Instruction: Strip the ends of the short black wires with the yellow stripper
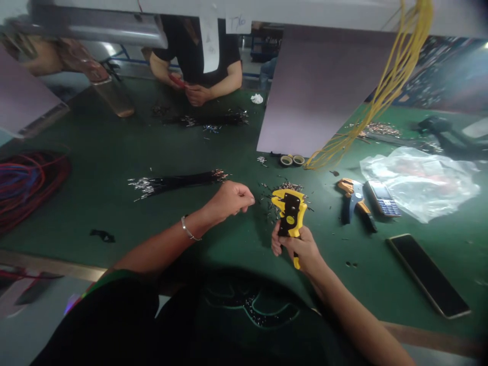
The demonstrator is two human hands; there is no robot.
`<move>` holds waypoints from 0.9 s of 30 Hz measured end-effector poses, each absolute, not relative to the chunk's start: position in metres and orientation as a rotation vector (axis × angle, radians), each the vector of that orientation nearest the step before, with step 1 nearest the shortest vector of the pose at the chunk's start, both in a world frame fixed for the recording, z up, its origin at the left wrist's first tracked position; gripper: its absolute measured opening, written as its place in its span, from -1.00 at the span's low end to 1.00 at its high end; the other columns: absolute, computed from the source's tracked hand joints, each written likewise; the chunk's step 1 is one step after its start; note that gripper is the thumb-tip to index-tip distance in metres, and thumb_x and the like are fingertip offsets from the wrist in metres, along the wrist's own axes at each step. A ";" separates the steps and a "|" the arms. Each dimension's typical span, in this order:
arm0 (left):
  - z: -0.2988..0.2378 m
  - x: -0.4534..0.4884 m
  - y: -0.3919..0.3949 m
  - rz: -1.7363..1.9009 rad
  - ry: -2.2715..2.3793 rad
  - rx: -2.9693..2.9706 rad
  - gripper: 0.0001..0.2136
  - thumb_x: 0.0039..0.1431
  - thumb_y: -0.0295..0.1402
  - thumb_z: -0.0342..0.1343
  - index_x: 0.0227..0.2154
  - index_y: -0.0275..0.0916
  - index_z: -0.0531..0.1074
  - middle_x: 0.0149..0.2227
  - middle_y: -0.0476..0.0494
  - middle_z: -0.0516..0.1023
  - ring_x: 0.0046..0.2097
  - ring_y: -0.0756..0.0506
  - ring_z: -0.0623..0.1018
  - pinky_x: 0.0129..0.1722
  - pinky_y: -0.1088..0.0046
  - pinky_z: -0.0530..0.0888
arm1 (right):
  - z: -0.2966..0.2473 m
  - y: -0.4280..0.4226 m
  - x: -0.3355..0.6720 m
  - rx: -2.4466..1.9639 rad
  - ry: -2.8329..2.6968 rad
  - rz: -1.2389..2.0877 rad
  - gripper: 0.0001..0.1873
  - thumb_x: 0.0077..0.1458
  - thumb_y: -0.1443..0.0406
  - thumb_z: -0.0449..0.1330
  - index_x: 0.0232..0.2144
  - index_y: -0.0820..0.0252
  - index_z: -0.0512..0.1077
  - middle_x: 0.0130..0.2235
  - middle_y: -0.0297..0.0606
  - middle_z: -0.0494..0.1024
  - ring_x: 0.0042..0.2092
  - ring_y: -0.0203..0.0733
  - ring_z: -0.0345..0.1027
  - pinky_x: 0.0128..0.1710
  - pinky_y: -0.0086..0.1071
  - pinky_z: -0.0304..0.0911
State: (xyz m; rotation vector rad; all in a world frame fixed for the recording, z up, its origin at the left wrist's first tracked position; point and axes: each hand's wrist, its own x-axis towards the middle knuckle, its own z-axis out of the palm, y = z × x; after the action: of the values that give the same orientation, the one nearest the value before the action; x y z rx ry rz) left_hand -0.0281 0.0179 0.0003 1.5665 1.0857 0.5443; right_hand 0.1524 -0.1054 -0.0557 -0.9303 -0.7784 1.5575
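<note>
Left hand [232, 199] hovers low over the green table mat [114, 147], fingers curled and thumb pressed to forefinger in a pinch; whether anything sits between the tips cannot be told. Just to its right, a yellow and black wire stripper [290, 211] stands upright above a scatter of wire scraps [271, 203], its handles clasped in the closed right hand [299, 250].

Across the mat, red and blue cables [26, 185] lie at the far left, and a bundle of black wires [179, 180] lies beyond the left hand. At the far edge, a co-worker's hands [196, 94] are busy. A paper tag [238, 23] overhead bears handwriting too blurred to read. Further right, a grey panel [324, 86] stands upright, with two tape rolls [292, 160] at its foot and yellow wires [392, 76] hanging beside it. An orange-handled tool [354, 201], a keypad phone [381, 198] and a dark smartphone [427, 274] lie near a clear plastic bag [419, 183], its contents unclear.
</note>
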 end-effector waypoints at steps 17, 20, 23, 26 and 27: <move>0.003 -0.015 -0.011 0.479 1.013 1.401 -0.89 0.02 -0.39 0.10 -0.47 -0.32 0.49 -0.67 0.02 0.44 -0.72 0.13 0.24 -0.72 0.54 0.16 | -0.064 -0.099 0.149 -0.966 -0.907 1.584 -0.53 -0.18 0.37 0.27 -0.12 0.21 0.37 -0.32 -0.27 0.51 -0.34 -0.15 0.42 -0.24 -0.20 0.32; 0.001 -0.014 -0.015 0.482 1.008 1.384 -0.88 0.04 -0.38 0.11 -0.47 -0.32 0.48 -0.65 0.01 0.45 -0.72 0.12 0.27 -0.72 0.55 0.19 | -0.063 -0.099 0.145 -1.007 -0.937 1.550 -0.56 -0.16 0.36 0.27 -0.14 0.20 0.37 -0.32 -0.27 0.50 -0.35 -0.17 0.41 -0.26 -0.23 0.32; -0.002 -0.012 -0.018 0.494 1.005 1.368 -0.88 0.06 -0.38 0.10 -0.49 -0.31 0.46 -0.65 0.00 0.45 -0.72 0.13 0.28 -0.72 0.55 0.21 | -0.061 -0.098 0.142 -1.064 -0.989 1.486 -0.58 -0.17 0.35 0.26 -0.17 0.19 0.36 -0.34 -0.29 0.49 -0.37 -0.18 0.40 -0.30 -0.25 0.31; -0.002 -0.011 -0.021 0.506 1.001 1.350 -0.88 0.07 -0.38 0.09 -0.49 -0.31 0.45 -0.64 0.00 0.46 -0.71 0.13 0.29 -0.71 0.56 0.22 | -0.055 -0.098 0.140 -1.145 -1.118 1.387 -0.66 -0.15 0.33 0.24 -0.23 0.18 0.34 -0.36 -0.29 0.48 -0.37 -0.17 0.38 -0.33 -0.26 0.31; -0.001 -0.011 -0.022 0.506 0.998 1.344 -0.88 0.08 -0.38 0.09 -0.49 -0.30 0.44 -0.63 0.01 0.46 -0.71 0.13 0.29 -0.71 0.56 0.22 | -0.053 -0.098 0.140 -1.184 -1.182 1.323 -0.70 -0.13 0.32 0.22 -0.26 0.18 0.34 -0.37 -0.29 0.48 -0.37 -0.17 0.37 -0.34 -0.27 0.31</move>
State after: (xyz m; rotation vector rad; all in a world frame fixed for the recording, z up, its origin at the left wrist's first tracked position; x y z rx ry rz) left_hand -0.0107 -0.0224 -0.0011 1.3435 0.9984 0.5061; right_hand 0.1397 -0.0979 -0.0528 -1.1844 -1.1816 1.3226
